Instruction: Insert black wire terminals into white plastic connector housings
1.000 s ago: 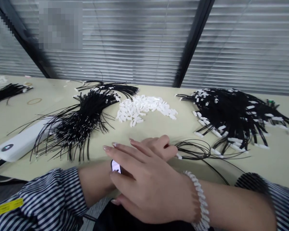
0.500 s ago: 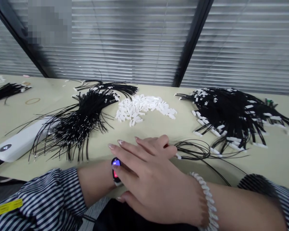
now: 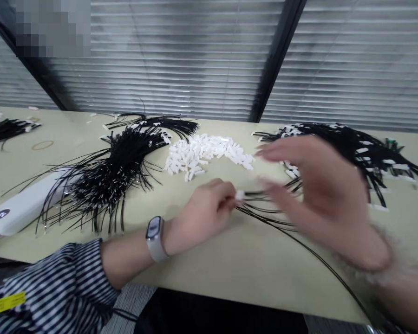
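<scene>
At left fingers (image 3: 225, 189), white connector (image 3: 240, 195)

right fingers (image 3: 287, 149) blurred, white connector (image 3: 240, 195) indistinct, wire heap (image 3: 351, 135) behind partly hidden

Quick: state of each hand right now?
Left hand: closed, pinching a white connector with black wires.
Right hand: open, blurred; contact with wires cannot be told.

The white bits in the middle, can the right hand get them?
Probably yes. The right hand, though blurred, looks open and is just right of the white bits, and nothing seems to block the way.
</scene>
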Demonstrator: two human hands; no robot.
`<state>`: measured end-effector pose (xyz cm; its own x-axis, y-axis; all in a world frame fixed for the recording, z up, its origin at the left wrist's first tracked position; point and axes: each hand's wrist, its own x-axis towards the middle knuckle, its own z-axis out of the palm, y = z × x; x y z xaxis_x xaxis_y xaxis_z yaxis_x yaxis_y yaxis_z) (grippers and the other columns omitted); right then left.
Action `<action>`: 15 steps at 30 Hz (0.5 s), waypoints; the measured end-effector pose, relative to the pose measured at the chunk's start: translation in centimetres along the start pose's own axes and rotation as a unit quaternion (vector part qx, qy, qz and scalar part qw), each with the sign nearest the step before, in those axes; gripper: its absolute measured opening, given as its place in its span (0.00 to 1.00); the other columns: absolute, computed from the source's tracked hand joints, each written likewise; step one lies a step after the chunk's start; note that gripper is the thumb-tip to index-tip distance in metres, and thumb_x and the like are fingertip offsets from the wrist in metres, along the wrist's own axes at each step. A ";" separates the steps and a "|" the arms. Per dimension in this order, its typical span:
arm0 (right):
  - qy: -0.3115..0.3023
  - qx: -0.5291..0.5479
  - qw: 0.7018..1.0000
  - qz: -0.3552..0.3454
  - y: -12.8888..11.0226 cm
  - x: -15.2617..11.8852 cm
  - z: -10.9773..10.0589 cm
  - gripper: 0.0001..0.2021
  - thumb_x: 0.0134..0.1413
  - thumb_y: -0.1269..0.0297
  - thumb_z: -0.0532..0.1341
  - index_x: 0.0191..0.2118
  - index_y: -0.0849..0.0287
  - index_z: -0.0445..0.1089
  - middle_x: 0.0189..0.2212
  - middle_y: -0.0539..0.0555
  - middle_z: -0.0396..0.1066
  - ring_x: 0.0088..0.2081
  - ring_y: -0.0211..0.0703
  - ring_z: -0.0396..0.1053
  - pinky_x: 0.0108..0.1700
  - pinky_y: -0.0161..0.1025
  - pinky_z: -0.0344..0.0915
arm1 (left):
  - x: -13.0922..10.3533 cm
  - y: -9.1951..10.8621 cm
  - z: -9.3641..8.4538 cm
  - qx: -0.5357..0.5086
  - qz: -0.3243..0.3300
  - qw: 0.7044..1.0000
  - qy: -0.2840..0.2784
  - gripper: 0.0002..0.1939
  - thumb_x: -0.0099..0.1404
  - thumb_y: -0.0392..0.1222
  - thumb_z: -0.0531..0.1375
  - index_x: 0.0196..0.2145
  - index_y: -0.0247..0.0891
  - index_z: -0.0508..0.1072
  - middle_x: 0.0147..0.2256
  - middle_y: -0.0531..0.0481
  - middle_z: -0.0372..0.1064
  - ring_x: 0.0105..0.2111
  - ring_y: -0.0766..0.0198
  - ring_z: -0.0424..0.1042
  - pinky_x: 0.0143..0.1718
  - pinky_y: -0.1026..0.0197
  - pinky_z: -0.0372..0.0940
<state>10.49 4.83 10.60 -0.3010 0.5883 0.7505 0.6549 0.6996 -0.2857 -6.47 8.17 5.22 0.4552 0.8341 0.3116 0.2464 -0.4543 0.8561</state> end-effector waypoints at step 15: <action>-0.265 0.213 0.889 0.306 5.5 -1.5 -0.3 0.06 0.48 0.67 0.57 0.32 0.61 0.70 0.30 0.51 0.70 0.32 0.30 0.67 0.37 0.28 0.66 | -0.8 -0.2 0.4 -0.274 -0.064 0.959 0.026 0.10 0.62 0.44 0.54 0.27 0.36 0.61 0.26 0.56 0.59 0.23 0.75 0.66 0.27 0.69 0.64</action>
<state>14.76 7.65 8.05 -0.3370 0.9412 0.0226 0.5210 0.2064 -0.8282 -6.55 7.43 4.63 0.4039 0.8931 0.1979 -0.1959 -0.1269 0.9724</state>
